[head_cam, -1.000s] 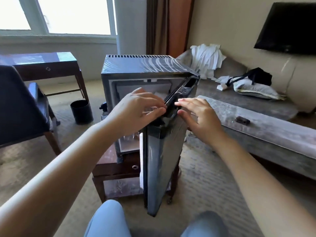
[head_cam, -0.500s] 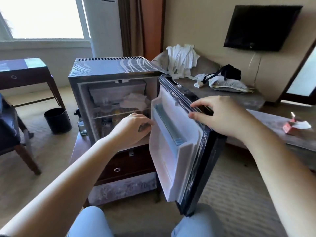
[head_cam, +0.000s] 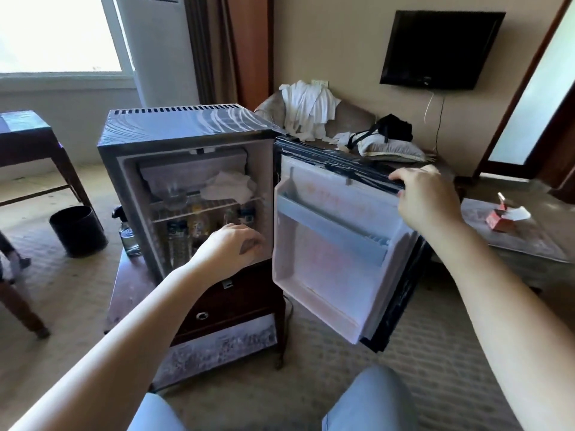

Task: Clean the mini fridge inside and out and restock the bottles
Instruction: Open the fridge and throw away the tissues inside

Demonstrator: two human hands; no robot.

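The mini fridge [head_cam: 183, 129] stands on a low wooden cabinet, its door [head_cam: 336, 244] swung wide open to the right. Inside, a white cloth [head_cam: 227, 185] and a glass lie on the wire shelf, and several bottles [head_cam: 179, 241] stand below it. My left hand [head_cam: 230, 250] reaches into the lower compartment in front of the bottles, fingers loosely curled; whether it holds anything cannot be told. My right hand [head_cam: 426, 197] grips the top edge of the open door.
A spray bottle [head_cam: 127, 234] stands on the cabinet [head_cam: 217, 306] left of the fridge. A black bin [head_cam: 77, 230] sits on the carpet further left, beside a wooden table [head_cam: 28, 138]. A sofa with towels and a bag lies behind; a low table [head_cam: 513, 237] is at right.
The fridge door has swung from nearly closed to wide open, carried by my right hand. My left hand left the door edge and moved into the lower compartment.
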